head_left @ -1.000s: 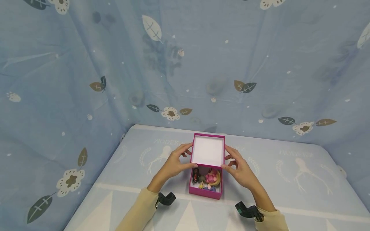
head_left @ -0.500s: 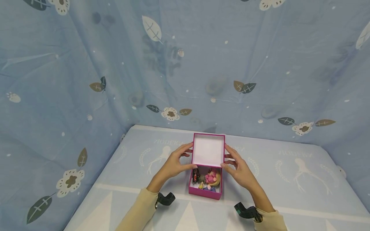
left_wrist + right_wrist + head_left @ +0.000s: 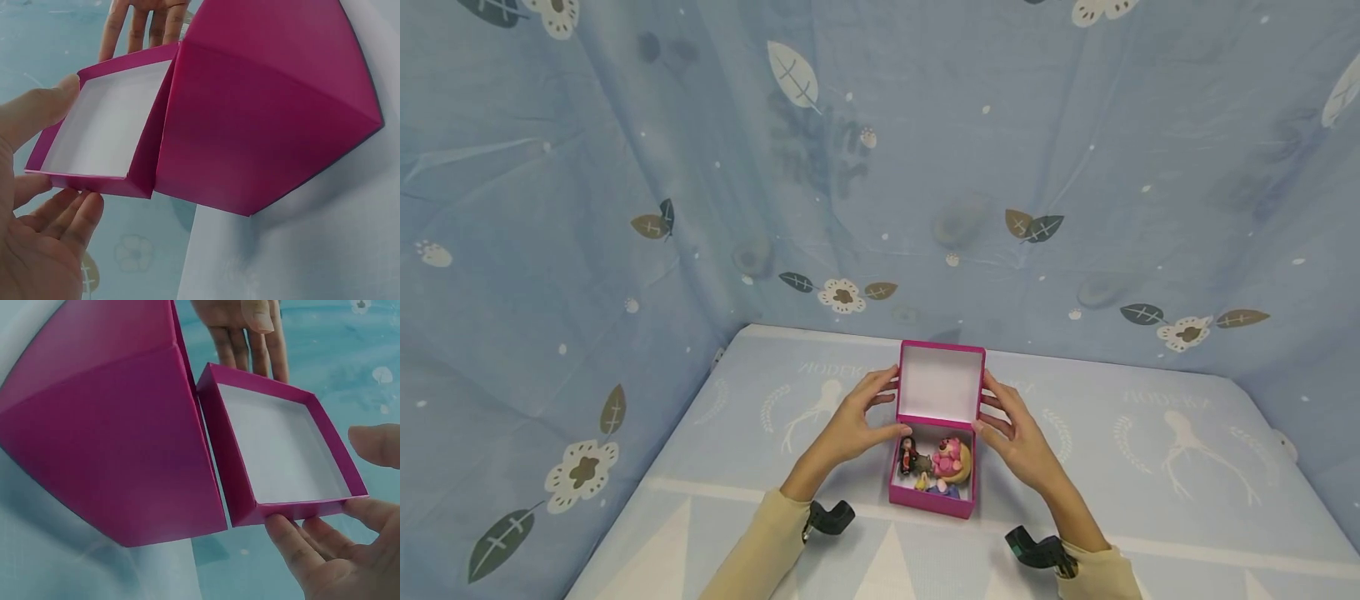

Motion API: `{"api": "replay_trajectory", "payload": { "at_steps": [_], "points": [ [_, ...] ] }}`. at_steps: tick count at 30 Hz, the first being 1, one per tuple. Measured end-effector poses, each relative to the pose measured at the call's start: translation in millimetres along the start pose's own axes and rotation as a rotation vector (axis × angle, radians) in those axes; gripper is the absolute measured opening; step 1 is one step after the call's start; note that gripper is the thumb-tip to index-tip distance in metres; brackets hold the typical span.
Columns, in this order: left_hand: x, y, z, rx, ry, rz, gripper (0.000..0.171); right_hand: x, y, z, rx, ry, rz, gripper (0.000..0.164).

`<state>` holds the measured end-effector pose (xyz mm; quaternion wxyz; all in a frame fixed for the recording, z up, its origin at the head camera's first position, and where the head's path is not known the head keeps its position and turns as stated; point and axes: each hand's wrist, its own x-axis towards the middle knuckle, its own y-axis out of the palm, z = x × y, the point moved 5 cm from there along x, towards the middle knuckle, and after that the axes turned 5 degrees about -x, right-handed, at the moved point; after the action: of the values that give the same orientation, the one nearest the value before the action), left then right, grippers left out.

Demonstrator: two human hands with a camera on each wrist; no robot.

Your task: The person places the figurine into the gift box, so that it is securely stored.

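A magenta box [image 3: 931, 503] holds several small toy figures: a pink bear figure [image 3: 950, 459] leaning on a yellow crescent, a dark-haired doll figure [image 3: 908, 457] and smaller pieces at the front. Its white-lined lid [image 3: 941, 385] stands raised and tilted at the back of the box. My left hand [image 3: 852, 423] grips the lid's left side; in the left wrist view the thumb [image 3: 61, 97] lies on its rim. On the opposite side, my right hand [image 3: 1021, 433] holds the lid; the right wrist view has its fingers [image 3: 290, 545] under the wall, the thumb slightly apart.
A pale blue patterned cloth [image 3: 1172, 500] covers the table beneath the box. Blue printed curtains [image 3: 880, 167] hang behind and to the left. Black wrist-worn devices [image 3: 1041, 547] sit at both sleeves.
The lid has tilted and risen a little, its lower edge moving up and away. More of the box's inside and the figures shows. Both hands keep hold, shifting only slightly.
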<state>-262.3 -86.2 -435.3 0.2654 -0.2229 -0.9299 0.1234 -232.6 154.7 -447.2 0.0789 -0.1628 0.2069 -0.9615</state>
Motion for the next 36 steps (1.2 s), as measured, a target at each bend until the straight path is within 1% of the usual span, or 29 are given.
{"api": "replay_trajectory", "payload": {
  "at_steps": [3, 6, 13, 16, 19, 22, 24, 26, 30, 33, 36],
  "points": [
    [-0.3, 0.2, 10.9, 0.021, -0.01, 0.0, 0.085, -0.2, 0.2, 2.6, 0.001, -0.004, 0.004, 0.076],
    [-0.5, -1.9, 14.5, 0.031, -0.028, -0.006, 0.084, -0.8, -0.2, 6.1, 0.003, -0.009, 0.006, 0.075],
    [0.3, -4.7, 8.9, 0.059, 0.007, -0.019, 0.081, -1.6, -2.8, 11.0, -0.015, -0.026, -0.004, 0.074],
    [0.3, -4.6, 8.7, 0.059, -0.003, -0.016, 0.082, -1.9, -3.3, 11.9, -0.017, -0.038, -0.008, 0.074],
    [0.3, -4.3, 9.1, 0.043, -0.013, -0.015, 0.082, -1.9, -3.4, 12.5, -0.022, -0.061, -0.011, 0.075],
    [0.5, -3.5, 8.2, 0.001, -0.012, -0.011, 0.082, -2.0, -3.6, 12.9, -0.024, -0.08, -0.015, 0.075],
    [0.6, -2.9, 5.2, -0.038, -0.009, -0.006, 0.082, -2.2, -3.8, 12.7, -0.023, -0.081, -0.017, 0.075],
    [0.6, -2.9, -2.7, -0.082, -0.006, 0.006, 0.081, -2.4, -4.2, 12.5, -0.021, -0.08, -0.02, 0.075],
    [0.1, -3.6, -18.9, -0.146, -0.028, 0.039, 0.079, -2.3, -5.9, 12.5, -0.02, -0.083, -0.032, 0.074],
    [-0.2, -3.9, -25.9, -0.16, -0.035, 0.051, 0.076, -2.0, -7.0, 12.9, -0.029, -0.09, -0.041, 0.074],
    [-0.1, -3.9, -29.4, -0.147, -0.023, 0.04, 0.075, -1.8, -7.8, 13.9, -0.037, -0.098, -0.048, 0.073]
  ]
}}
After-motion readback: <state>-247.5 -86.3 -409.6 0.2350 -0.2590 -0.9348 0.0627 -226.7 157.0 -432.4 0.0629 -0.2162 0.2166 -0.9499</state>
